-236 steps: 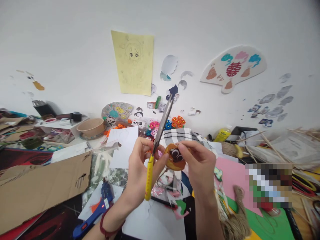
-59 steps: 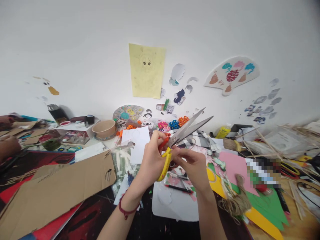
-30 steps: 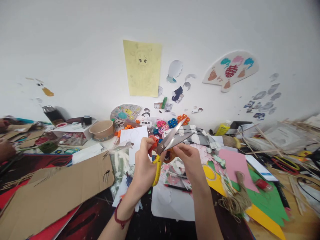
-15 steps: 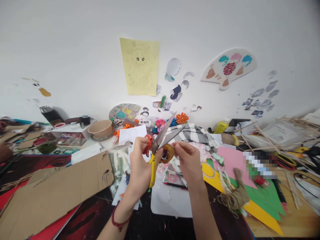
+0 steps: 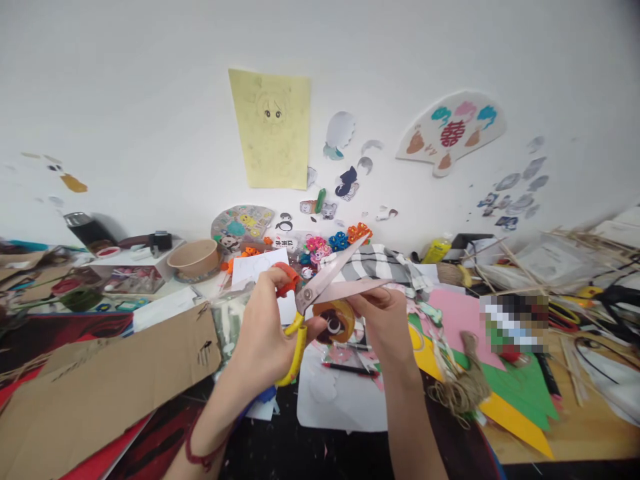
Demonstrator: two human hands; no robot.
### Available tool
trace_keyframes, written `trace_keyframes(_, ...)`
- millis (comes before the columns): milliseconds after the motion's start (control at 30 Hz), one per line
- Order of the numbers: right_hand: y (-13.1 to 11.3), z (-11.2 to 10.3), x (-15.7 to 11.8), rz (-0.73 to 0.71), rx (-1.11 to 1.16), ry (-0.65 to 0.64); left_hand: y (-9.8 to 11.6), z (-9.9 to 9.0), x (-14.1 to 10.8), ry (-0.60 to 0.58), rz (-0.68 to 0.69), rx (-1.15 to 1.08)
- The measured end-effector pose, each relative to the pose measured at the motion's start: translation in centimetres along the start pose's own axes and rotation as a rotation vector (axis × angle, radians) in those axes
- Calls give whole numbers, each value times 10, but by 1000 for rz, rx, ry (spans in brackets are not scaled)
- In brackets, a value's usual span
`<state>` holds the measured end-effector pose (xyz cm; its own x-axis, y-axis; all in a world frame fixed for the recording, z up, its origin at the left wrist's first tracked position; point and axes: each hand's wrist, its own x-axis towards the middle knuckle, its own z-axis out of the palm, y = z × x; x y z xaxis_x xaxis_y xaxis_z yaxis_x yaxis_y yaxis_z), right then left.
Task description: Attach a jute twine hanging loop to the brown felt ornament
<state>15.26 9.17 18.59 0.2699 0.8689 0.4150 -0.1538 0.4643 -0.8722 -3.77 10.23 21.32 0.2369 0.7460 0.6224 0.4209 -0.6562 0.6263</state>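
Observation:
My left hand (image 5: 273, 327) is closed on scissors (image 5: 309, 293) with one red and one yellow handle, their blades apart and pointing right and up. A roll of amber tape (image 5: 345, 313) hangs just below the blades, between my hands, near my left thumb. My right hand (image 5: 383, 320) has its fingers pinched together at the roll's right edge, beside the lower blade's tip. Whatever lies between those fingertips is too small to make out. Under the hands is a white sheet (image 5: 335, 403) with a dark pen (image 5: 350, 369) above it.
Cardboard (image 5: 115, 393) covers the left front. Twine (image 5: 460, 393) lies on green, yellow and pink paper (image 5: 463, 320) at the right. Behind stand a round bowl (image 5: 194, 259), a checked cloth (image 5: 385, 263) and a yellow bottle (image 5: 437, 249). Paper cutouts hang on the wall.
The scissors have turned, with their blades now pointing more to the right and wider apart. My left hand has shifted left and down. The tape roll sits slightly lower and to the right.

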Motion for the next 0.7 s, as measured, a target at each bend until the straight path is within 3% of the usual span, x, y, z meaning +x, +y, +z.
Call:
trace_keyframes(133, -10, -11, 4, -48, -34, -145, 1, -13, 7, -176, -54, 227)
trace_keyframes(267, -16, -16, 8, -163, -126, -221, 6, -16, 7, -311, -79, 216)
trace_keyframes(433, -20, -15, 9, -221, -158, -239, 7, -13, 4, -296, -97, 204)
trace_keyframes(700, -28, -11, 6, -155, -214, -248, 2, -11, 1, -300, -77, 124)
